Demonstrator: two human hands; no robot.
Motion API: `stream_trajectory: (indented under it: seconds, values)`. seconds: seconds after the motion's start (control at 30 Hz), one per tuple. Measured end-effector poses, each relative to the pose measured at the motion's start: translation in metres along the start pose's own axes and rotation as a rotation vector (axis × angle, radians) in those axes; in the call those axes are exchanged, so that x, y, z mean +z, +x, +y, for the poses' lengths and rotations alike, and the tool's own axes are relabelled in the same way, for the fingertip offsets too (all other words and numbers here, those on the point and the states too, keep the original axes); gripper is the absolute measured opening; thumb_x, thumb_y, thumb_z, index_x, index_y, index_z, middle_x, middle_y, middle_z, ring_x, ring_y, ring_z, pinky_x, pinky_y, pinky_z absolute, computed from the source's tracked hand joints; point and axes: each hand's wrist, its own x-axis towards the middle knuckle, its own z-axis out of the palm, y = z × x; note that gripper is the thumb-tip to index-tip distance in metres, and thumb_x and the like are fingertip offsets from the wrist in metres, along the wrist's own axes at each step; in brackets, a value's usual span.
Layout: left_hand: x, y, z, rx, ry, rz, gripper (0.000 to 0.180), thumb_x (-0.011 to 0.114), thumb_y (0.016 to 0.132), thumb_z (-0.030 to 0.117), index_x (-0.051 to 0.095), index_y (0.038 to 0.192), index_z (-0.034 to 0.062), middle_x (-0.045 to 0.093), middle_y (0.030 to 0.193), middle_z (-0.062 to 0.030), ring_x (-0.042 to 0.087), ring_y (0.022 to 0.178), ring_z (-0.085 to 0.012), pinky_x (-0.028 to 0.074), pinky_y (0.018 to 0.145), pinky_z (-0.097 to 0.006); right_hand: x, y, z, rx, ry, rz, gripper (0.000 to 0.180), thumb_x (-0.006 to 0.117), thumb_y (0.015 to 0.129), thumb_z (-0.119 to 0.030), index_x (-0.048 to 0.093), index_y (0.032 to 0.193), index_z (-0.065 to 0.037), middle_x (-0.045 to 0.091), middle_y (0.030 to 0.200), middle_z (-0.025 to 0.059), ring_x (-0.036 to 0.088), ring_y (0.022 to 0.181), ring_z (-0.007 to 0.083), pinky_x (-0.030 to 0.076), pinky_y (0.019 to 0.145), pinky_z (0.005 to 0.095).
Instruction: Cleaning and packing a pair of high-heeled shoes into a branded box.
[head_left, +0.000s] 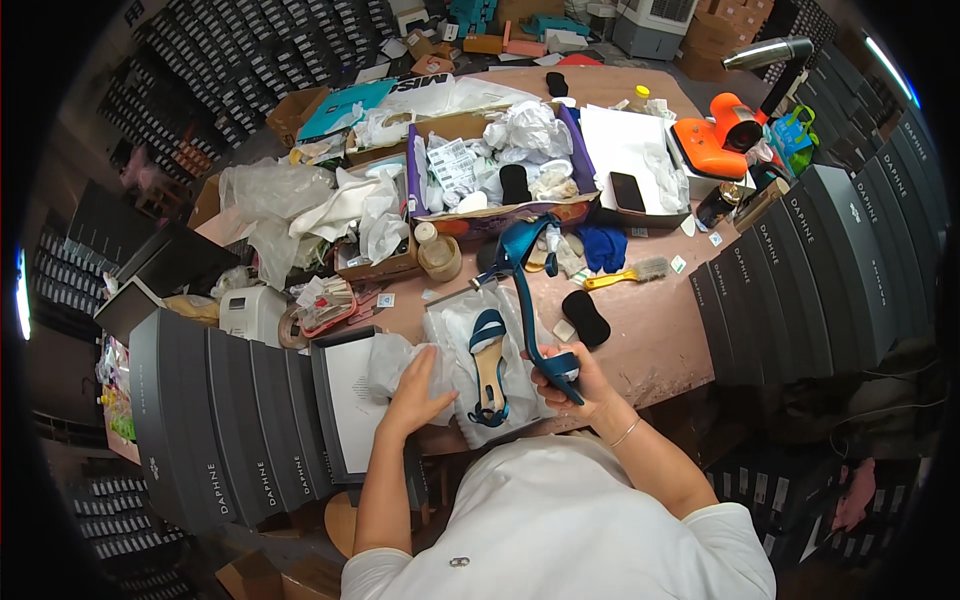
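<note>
A person looks down at a cluttered brown wooden surface (650,340). The right hand (572,378) has its fingers clamped around the front end of a teal high-heeled sandal with an ankle strap (528,290), holding it raised above the surface with the strap end pointing away from the body. The left hand (415,390) lies flat, fingers together, pressing on crumpled white tissue paper (395,365). Between the two hands a second teal sandal with a tan insole (489,365) lies on white wrapping paper (450,325), close to the near edge of the surface. Just left of the tissue sits an open dark grey shoe box (335,400); rows of closed grey shoe boxes (220,410) flank it, and more closed boxes (810,270) wall in the right edge. A black oval pad (586,318) and a yellow-handled brush (630,273) lie beyond the raised sandal. The only bare stretch of surface is to the right of the right hand; the far side is heaped with paper, plastic and an open purple-edged cardboard box (500,175).
</note>
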Motion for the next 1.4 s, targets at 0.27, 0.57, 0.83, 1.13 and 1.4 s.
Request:
stream_trajectory:
  seconds: [0.27, 0.57, 0.83, 1.13, 1.4]
  values:
    - [0.037, 0.014, 0.116, -0.152, -1.626, 0.149, 0.048, 0.059, 0.093, 0.039, 0.049, 0.121, 0.0009, 0.058, 0.109, -0.0118, 0.06, 0.098, -0.0213, 0.05, 0.089, -0.034, 0.029, 0.007, 0.045, -0.351, -0.789, 0.154, 0.044, 0.054, 0.093, -0.034, 0.05, 0.127, -0.006, 0.057, 0.119, 0.0127, 0.059, 0.103, 0.0244, 0.047, 0.09, 0.0346]
    - [0.037, -0.007, 0.118, -0.23, -1.703, 0.078, 0.05, 0.053, 0.096, 0.046, 0.049, 0.125, 0.0048, 0.061, 0.107, -0.0072, 0.063, 0.096, -0.0177, 0.052, 0.087, -0.033, 0.049, 0.001, 0.039, -0.81, -1.747, 0.178, 0.038, 0.067, 0.078, -0.005, 0.055, 0.115, -0.003, 0.058, 0.106, 0.015, 0.055, 0.097, 0.0344, 0.041, 0.086, 0.041]
    - [0.026, -0.003, 0.117, -0.264, -1.939, -0.065, 0.049, 0.054, 0.091, 0.022, 0.046, 0.134, -0.0001, 0.056, 0.126, -0.0118, 0.057, 0.112, -0.0215, 0.047, 0.098, -0.04, 0.06, -0.001, 0.032, -0.808, -1.843, 0.007, 0.044, 0.069, 0.072, -0.006, 0.053, 0.112, -0.003, 0.056, 0.101, 0.0154, 0.054, 0.096, 0.034, 0.04, 0.082, 0.0406]
    - [0.028, 0.0, 0.121, -0.403, -1.832, -0.008, 0.039, 0.055, 0.089, 0.024, 0.056, 0.119, -0.0008, 0.062, 0.107, -0.011, 0.061, 0.096, -0.0203, 0.05, 0.088, -0.035, 0.074, -0.01, 0.053, -0.859, -1.945, 0.011, 0.061, 0.07, 0.078, -0.042, 0.05, 0.118, -0.001, 0.048, 0.114, 0.0159, 0.048, 0.097, 0.0328, 0.037, 0.084, 0.0411]
    - [0.035, 0.001, 0.127, -0.415, -1.743, -0.011, 0.035, 0.054, 0.093, 0.028, 0.058, 0.114, 0.0013, 0.063, 0.105, -0.0092, 0.061, 0.095, -0.0196, 0.051, 0.087, -0.034, 0.057, -0.007, 0.057, -0.908, -1.89, -0.013, 0.044, 0.066, 0.084, -0.04, 0.055, 0.108, -0.005, 0.05, 0.1, 0.0133, 0.05, 0.092, 0.0319, 0.04, 0.081, 0.0388]
